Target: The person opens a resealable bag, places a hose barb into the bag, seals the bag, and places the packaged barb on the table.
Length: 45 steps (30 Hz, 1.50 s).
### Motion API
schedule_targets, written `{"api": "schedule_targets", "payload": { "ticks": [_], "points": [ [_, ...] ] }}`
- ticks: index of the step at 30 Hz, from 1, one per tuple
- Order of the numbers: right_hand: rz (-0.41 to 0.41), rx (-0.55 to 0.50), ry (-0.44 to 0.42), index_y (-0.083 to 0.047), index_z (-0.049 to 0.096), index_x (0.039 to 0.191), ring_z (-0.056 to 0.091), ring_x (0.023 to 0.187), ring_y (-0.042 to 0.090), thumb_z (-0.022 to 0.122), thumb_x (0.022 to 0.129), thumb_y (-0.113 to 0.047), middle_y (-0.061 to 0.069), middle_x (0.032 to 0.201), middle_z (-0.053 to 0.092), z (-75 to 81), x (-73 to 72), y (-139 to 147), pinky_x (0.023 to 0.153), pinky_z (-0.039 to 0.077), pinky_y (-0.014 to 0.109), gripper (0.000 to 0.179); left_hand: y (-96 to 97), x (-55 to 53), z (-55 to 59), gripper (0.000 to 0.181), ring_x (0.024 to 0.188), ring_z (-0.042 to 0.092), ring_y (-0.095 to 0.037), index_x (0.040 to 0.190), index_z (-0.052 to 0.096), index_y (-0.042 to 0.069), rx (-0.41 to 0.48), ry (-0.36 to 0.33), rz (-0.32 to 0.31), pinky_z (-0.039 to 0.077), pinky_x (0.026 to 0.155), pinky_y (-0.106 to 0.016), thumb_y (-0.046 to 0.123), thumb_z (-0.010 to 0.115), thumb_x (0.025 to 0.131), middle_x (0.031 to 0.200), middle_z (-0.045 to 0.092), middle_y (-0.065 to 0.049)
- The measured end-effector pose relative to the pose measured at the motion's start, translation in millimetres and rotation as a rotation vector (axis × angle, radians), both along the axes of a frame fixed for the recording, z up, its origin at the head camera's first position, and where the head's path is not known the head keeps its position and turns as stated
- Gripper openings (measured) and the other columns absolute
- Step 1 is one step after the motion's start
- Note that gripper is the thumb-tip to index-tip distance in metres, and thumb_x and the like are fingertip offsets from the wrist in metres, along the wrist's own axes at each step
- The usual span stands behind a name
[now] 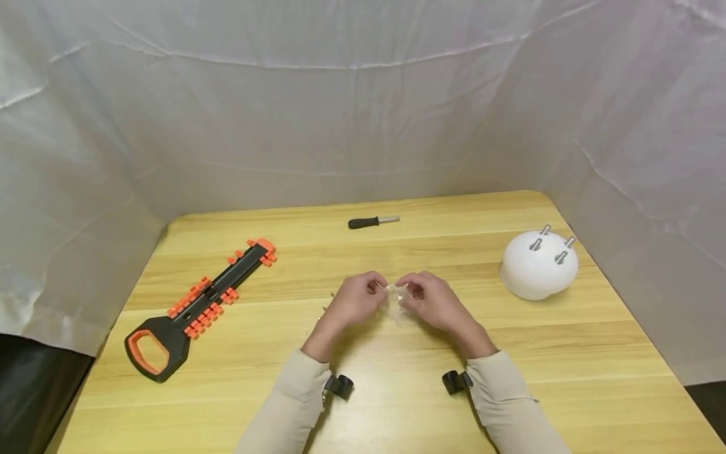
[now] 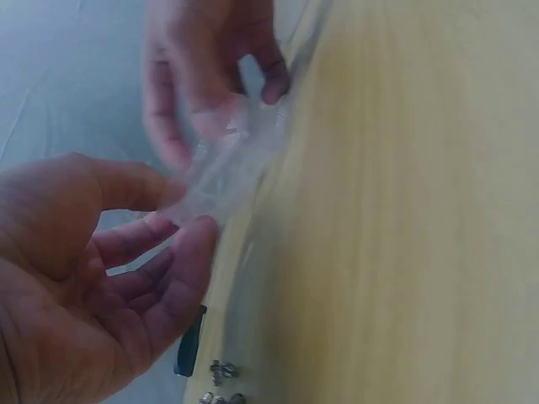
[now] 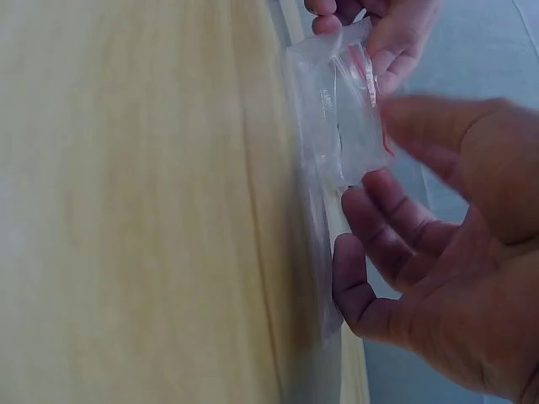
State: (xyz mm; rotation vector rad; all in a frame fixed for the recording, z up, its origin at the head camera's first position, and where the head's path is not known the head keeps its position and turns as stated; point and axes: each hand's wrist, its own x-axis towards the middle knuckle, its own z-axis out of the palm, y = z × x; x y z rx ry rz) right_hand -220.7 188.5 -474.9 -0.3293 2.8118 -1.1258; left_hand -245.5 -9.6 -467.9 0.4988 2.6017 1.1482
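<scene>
A person's two bare hands meet over a light wood-grain worktop [image 1: 198, 403], seen from above, with a small clear plastic bag [image 3: 358, 126] held between them just above the surface, near the middle of the worktop. The left hand [image 1: 357, 299] has its grip drawn in to a pinch, thumb and forefinger nipping one end of the bag. The right hand [image 1: 435, 302] has its fingers bent around the bag's other end, thumb and fingertips a little apart with the bag's edge between them; how firmly they press cannot be told, and the thumb is blurred in the right wrist view. A thin red line runs across the bag, and a loose, see-through fold hangs below. On the worktop beside the left hand lie a few small metal screws [image 2: 221, 371]. Farther back, well apart from the hands, lies a screwdriver [image 1: 364, 223] with a black handle and a metal shaft pointing right. Off to the left, a long black rack [image 1: 227, 280] lies diagonally, edged with orange blocks and ending in an orange-lined loop handle. To the right sits a white rounded object [image 1: 535, 268] with four metal pegs on top. Beige sleeves [image 1: 505, 384] cover both forearms, and pale grey sheeting [image 1: 351, 126] hangs behind.
</scene>
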Motion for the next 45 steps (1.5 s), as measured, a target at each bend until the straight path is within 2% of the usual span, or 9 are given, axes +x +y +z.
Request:
{"api": "schedule_targets", "payload": {
  "ticks": [5, 9, 13, 17, 22, 29, 35, 40, 45],
  "points": [
    [0.069, -0.022, 0.015, -0.022, 0.057, 0.135, 0.053, 0.090, 0.019, 0.083, 0.076, -0.032, 0.006, 0.100, 0.057, 2.2, -1.7, -1, 0.079, 0.046, 0.035, 0.066, 0.5, -1.3, 1.3, 0.018, 0.069, 0.057, -0.008, 0.105, 0.069, 0.010, -0.018, 0.040, 0.031, 0.048, 0.065, -0.023, 0.015, 0.060, 0.091, 0.088, 0.067, 0.000],
    [0.101, 0.016, 0.017, -0.023, 0.053, 0.139, 0.048, 0.085, 0.018, 0.084, 0.073, -0.038, 0.005, 0.099, 0.054, 2.9, -2.4, -1, 0.072, 0.041, 0.030, 0.075, 0.2, -1.8, 2.4, 0.018, 0.067, 0.056, -0.008, 0.104, 0.070, 0.009, -0.013, 0.052, 0.039, 0.048, 0.064, -0.023, 0.012, 0.060, 0.090, 0.087, 0.067, 0.000],
    [0.104, 0.069, 0.076, -0.023, 0.054, 0.138, 0.049, 0.093, 0.021, 0.083, 0.073, -0.039, 0.006, 0.108, 0.056, 2.5, -1.8, -1, 0.076, 0.041, 0.033, 0.073, 0.3, -3.3, 1.9, 0.017, 0.066, 0.055, -0.008, 0.103, 0.071, 0.009, -0.024, 0.065, 0.040, 0.046, 0.062, -0.021, 0.011, 0.061, 0.089, 0.082, 0.066, 0.002],
    [0.100, 0.123, 0.144, -0.024, 0.056, 0.136, 0.051, 0.109, 0.028, 0.082, 0.075, -0.042, 0.009, 0.122, 0.057, 2.4, -1.2, -2, 0.089, 0.042, 0.044, 0.069, -0.3, -4.1, 1.2, 0.017, 0.065, 0.054, -0.007, 0.104, 0.071, 0.009, -0.031, 0.080, 0.047, 0.045, 0.060, -0.021, 0.011, 0.062, 0.090, 0.081, 0.065, 0.002],
    [0.131, 0.162, 0.136, -0.024, 0.053, 0.139, 0.048, 0.125, 0.035, 0.076, 0.080, -0.044, 0.012, 0.135, 0.054, 2.9, -0.3, -3, 0.099, 0.037, 0.059, 0.066, -3.1, -3.5, 0.6, 0.018, 0.062, 0.053, -0.009, 0.104, 0.072, 0.009, -0.028, 0.093, 0.057, 0.044, 0.058, -0.022, 0.009, 0.060, 0.090, 0.081, 0.066, -0.001],
    [0.150, 0.207, 0.084, -0.027, 0.046, 0.144, 0.051, 0.121, 0.030, 0.071, 0.084, -0.048, 0.010, 0.134, 0.055, 2.7, -1.7, -9, 0.097, 0.037, 0.059, 0.068, -7.7, -3.1, -0.8, 0.018, 0.068, 0.056, -0.008, 0.107, 0.072, 0.013, -0.061, 0.080, 0.082, 0.046, 0.061, -0.021, 0.013, 0.059, 0.093, 0.087, 0.068, 0.001],
    [0.138, 0.208, 0.071, -0.026, 0.045, 0.144, 0.053, 0.118, 0.030, 0.072, 0.084, -0.045, 0.010, 0.132, 0.056, 1.4, -2.8, -13, 0.096, 0.038, 0.058, 0.069, -15.3, -3.3, 7.9, 0.023, 0.070, 0.060, -0.010, 0.111, 0.069, 0.013, -0.011, 0.067, 0.108, 0.048, 0.057, -0.025, 0.026, 0.059, 0.095, 0.093, 0.068, 0.002],
    [0.131, 0.209, 0.055, -0.025, 0.045, 0.145, 0.053, 0.118, 0.030, 0.072, 0.084, -0.044, 0.011, 0.132, 0.056, 0.6, -0.5, -12, 0.099, 0.037, 0.057, 0.068, -32.9, -3.7, 14.2, 0.024, 0.081, 0.062, -0.012, 0.112, 0.068, 0.014, 0.017, 0.073, 0.158, 0.049, 0.066, -0.028, 0.029, 0.058, 0.096, 0.095, 0.067, 0.003],
    [0.133, 0.202, 0.055, -0.024, 0.045, 0.145, 0.051, 0.123, 0.032, 0.072, 0.085, -0.042, 0.012, 0.135, 0.054, 0.6, 0.6, -9, 0.105, 0.033, 0.058, 0.068, -54.0, -4.4, 16.0, 0.025, 0.089, 0.060, -0.015, 0.115, 0.067, 0.014, -0.012, 0.055, 0.183, 0.049, 0.072, -0.032, 0.028, 0.059, 0.096, 0.099, 0.066, 0.002]
  ]
}}
